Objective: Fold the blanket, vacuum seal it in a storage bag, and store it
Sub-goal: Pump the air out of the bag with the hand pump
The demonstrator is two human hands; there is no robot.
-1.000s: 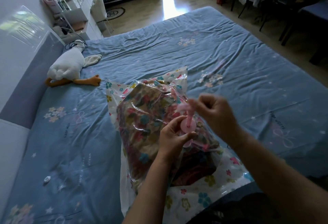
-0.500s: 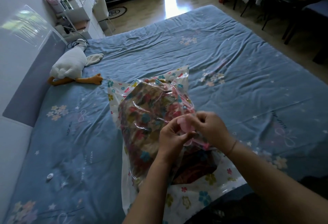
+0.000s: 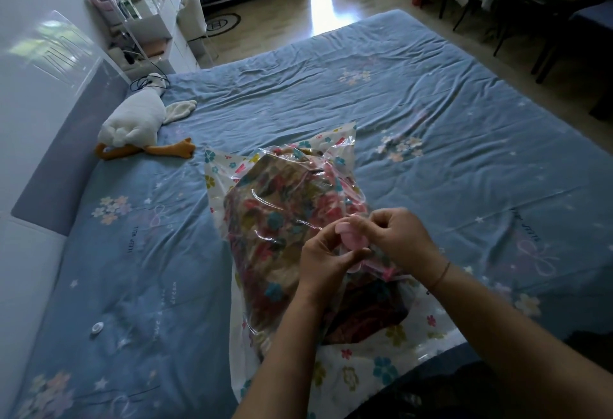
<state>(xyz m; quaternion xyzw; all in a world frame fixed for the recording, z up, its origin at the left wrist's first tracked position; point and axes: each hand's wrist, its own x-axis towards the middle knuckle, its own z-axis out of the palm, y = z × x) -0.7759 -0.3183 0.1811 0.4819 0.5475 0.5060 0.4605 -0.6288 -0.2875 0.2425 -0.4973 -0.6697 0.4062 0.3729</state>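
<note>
A folded floral blanket (image 3: 278, 226) lies inside a clear storage bag (image 3: 331, 143) printed with small flowers, on the blue bed. On top of the bag sits a pink round valve (image 3: 353, 240). My left hand (image 3: 325, 259) pinches the valve from the near left, thumb and fingers curled round its rim. From the right, my right hand (image 3: 398, 236) curls its fingertips onto the pink valve cap. Both hands hide most of the valve.
The blue flowered bed sheet (image 3: 414, 93) spreads wide around the bag. A white goose plush toy (image 3: 139, 123) lies at the left by the padded headboard (image 3: 56, 160). A small white button-like object (image 3: 97, 328) rests on the sheet at lower left. Shelves and chairs stand beyond the bed.
My right hand came down from above the valve, bringing the pink cap onto it. Both hands now meet at the valve.
</note>
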